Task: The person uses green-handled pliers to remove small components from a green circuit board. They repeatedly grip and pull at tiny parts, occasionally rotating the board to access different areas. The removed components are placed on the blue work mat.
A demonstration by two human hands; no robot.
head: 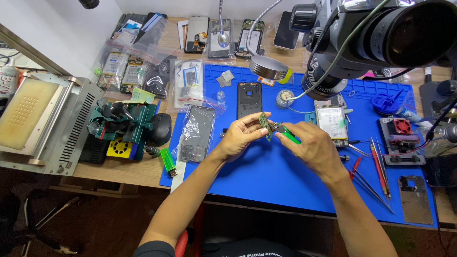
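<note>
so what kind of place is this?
Most likely a phone repair bench. A blue work mat carries an opened phone frame, a microscope head hangs over it, and tweezers lie at its right. The left hand and right hand hold a small circuit board.

Blue mat lies bare below; microscope crowds overhead, tweezers right.
</note>
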